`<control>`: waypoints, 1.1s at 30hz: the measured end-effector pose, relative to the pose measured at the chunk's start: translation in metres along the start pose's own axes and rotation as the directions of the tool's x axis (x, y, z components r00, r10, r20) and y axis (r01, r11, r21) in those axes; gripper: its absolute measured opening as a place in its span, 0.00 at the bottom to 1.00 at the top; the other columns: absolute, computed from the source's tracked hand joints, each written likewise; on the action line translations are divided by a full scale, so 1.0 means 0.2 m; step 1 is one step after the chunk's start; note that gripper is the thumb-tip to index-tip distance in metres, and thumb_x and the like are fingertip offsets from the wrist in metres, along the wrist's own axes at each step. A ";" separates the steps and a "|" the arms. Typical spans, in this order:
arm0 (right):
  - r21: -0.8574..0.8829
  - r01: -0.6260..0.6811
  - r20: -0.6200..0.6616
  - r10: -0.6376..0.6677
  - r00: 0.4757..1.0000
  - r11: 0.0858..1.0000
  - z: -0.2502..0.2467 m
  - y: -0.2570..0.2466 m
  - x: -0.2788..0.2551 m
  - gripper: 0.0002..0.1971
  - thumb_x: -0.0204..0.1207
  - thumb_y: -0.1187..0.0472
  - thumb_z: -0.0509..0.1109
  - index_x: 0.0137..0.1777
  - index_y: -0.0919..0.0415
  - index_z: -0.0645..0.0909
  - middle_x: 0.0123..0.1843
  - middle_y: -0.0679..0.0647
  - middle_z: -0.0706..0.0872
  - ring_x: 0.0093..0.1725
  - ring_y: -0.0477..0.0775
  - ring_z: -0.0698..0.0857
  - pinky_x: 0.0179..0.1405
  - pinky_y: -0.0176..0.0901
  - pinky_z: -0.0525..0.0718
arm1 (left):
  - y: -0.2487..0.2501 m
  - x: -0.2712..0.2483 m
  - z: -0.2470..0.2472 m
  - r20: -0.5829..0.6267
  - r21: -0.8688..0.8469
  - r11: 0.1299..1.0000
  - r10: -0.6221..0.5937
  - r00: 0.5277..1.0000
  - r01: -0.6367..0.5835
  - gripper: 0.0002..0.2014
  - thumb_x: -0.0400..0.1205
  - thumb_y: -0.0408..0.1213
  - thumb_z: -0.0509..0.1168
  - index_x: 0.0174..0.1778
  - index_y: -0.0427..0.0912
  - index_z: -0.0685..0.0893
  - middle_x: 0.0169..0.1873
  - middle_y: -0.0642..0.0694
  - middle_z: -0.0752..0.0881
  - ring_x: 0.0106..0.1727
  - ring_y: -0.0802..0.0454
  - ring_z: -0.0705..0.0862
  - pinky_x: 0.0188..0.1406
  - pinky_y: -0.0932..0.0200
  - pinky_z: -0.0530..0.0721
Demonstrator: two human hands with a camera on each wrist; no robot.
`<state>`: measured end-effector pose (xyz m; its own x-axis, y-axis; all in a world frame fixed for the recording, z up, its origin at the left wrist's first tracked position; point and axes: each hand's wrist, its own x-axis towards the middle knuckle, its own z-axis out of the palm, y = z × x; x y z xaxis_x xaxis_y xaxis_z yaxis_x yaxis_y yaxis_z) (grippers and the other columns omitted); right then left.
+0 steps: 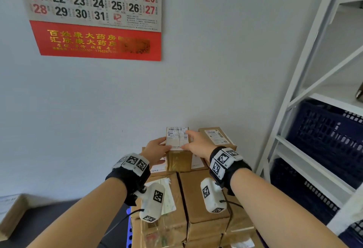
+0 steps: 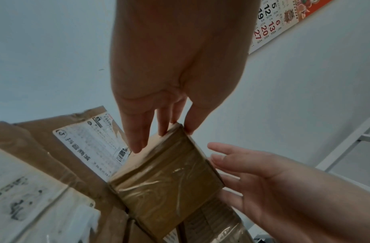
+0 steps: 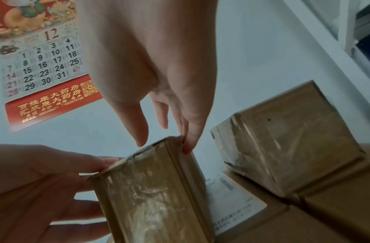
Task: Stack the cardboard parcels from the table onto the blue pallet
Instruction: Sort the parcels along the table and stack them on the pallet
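A small tape-wrapped cardboard parcel (image 1: 179, 160) with a white label on top stands upright on a stack of bigger parcels (image 1: 202, 194). My left hand (image 1: 155, 149) touches its left side with straight fingers (image 2: 136, 141), thumb at the top edge. My right hand (image 1: 196, 143) rests on its top right edge, fingers straight; in the right wrist view only one fingertip (image 3: 187, 148) touches the parcel (image 3: 151, 197). A second small parcel (image 1: 218, 137) sits just to the right. A strip of the blue pallet (image 1: 129, 228) shows under the stack's left side.
A grey wall with a calendar (image 1: 94, 12) stands right behind the stack. White metal shelving (image 1: 294, 100) with dark blue crates (image 1: 324, 135) stands close on the right. Another cardboard box (image 1: 11, 214) lies at the lower left.
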<state>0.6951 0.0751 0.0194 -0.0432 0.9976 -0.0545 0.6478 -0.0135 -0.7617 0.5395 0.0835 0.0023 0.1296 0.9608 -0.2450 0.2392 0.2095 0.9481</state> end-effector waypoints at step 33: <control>-0.320 0.064 0.135 -0.021 0.991 0.945 -0.27 0.21 -0.01 0.24 0.84 0.50 0.58 0.80 0.52 0.65 0.82 0.53 0.65 0.80 0.56 0.64 0.77 0.51 0.64 | 0.05 0.08 0.28 0.024 -0.026 0.997 -0.078 0.997 0.079 0.20 0.85 0.42 0.58 0.74 0.48 0.70 0.58 0.46 0.82 0.47 0.39 0.86 0.49 0.46 0.88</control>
<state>0.7638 0.0772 0.0223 -0.1590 0.9793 -0.1251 0.8532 0.0725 -0.5165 0.5974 0.0902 -0.0035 0.1341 0.9368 -0.3231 0.2231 0.2891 0.9309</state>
